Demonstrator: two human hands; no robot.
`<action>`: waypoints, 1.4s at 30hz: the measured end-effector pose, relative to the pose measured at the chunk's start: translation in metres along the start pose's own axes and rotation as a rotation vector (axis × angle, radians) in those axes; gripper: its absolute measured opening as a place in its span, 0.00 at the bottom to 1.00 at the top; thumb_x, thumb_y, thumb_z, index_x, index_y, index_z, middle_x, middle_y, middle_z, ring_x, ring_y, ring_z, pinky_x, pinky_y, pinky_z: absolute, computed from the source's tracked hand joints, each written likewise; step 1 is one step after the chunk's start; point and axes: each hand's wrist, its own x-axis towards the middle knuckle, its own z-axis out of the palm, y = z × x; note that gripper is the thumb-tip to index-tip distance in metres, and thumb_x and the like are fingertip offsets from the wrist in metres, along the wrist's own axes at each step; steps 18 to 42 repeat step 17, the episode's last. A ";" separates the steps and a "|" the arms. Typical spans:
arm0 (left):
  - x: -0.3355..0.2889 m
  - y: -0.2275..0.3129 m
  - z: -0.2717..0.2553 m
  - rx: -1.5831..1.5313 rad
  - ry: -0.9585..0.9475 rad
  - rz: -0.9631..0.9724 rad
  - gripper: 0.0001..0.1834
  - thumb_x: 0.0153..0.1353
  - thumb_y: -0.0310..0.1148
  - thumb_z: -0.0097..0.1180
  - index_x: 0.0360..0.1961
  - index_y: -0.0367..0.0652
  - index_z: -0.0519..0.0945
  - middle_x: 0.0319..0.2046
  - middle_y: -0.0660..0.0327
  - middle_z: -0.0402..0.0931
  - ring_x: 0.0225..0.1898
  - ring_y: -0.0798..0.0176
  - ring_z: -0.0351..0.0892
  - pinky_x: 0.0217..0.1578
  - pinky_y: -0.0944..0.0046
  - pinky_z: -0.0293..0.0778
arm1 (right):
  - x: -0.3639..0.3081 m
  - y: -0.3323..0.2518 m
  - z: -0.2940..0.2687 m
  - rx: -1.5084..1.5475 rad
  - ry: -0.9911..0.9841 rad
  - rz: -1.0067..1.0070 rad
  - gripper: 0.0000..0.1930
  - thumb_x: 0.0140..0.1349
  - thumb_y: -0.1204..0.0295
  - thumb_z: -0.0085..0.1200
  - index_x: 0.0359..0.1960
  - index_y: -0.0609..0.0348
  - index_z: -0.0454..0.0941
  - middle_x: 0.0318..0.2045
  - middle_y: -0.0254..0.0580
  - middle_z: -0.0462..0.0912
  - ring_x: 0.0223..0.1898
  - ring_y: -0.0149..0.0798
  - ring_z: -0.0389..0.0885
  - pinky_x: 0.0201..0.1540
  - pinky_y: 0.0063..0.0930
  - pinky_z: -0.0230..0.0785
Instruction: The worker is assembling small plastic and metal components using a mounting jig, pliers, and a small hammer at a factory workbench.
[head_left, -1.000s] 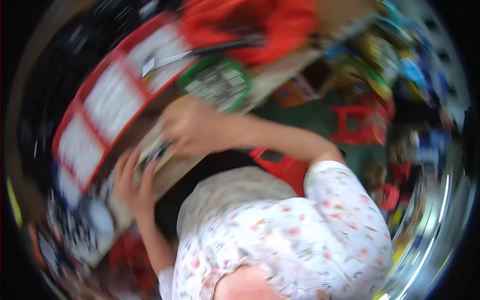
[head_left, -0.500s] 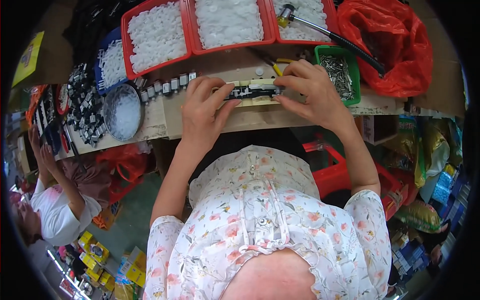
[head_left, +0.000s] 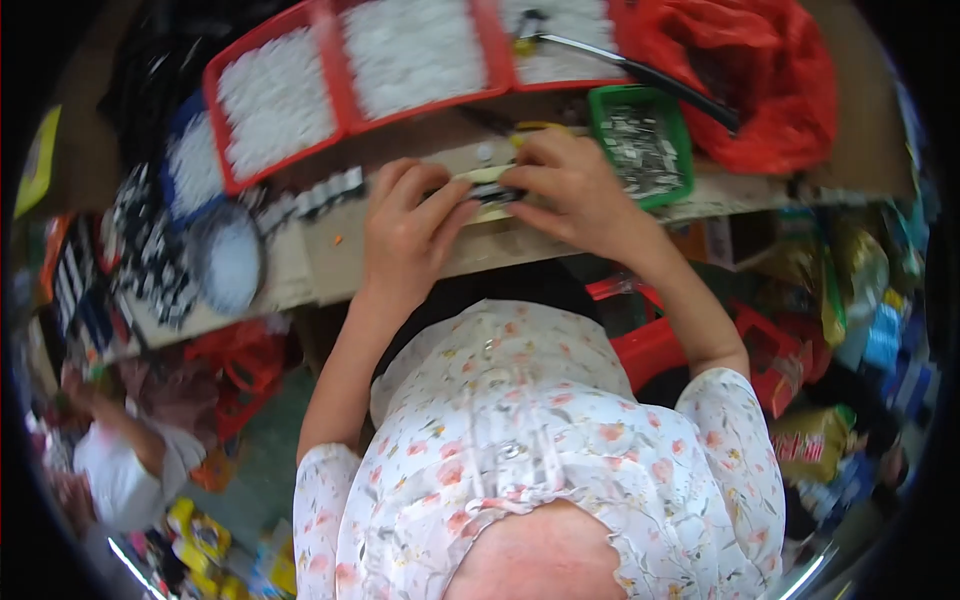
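At the bench's near edge, both hands work at a small black-and-white part [head_left: 492, 192] lying along a cream strip-like block [head_left: 484, 174]. My left hand [head_left: 408, 212] is at its left end, with thumb and forefinger pinched on it. From the right end, my right hand [head_left: 572, 190] pinches it too, fingertips close to those of the left. Motion blurs the part, and the fingers cover its ends, so its exact kind does not show. A yellow-handled tool [head_left: 540, 127] lies just behind my right hand, with a small white round piece [head_left: 485, 153] beside it.
Red trays [head_left: 345, 125] of white plastic pieces stand along the back, with a hammer [head_left: 640, 72] across the right one. A green tray [head_left: 688, 180] of metal pins and a red bag [head_left: 780, 120] are at right. Left are a round bowl [head_left: 228, 262], dark parts [head_left: 150, 240] and another person [head_left: 130, 460].
My right hand has moved left, closer to my left hand, and now covers more of the part. The whole view has shifted and blurred. Bench items appear farther left.
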 end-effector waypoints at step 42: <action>-0.006 -0.031 0.009 0.032 -0.176 0.168 0.06 0.64 0.18 0.57 0.41 0.31 0.82 0.42 0.46 0.78 0.44 0.44 0.77 0.42 0.45 0.74 | -0.020 0.014 0.066 0.342 0.465 0.151 0.15 0.42 0.63 0.72 0.33 0.50 0.88 0.35 0.42 0.71 0.45 0.46 0.72 0.49 0.42 0.64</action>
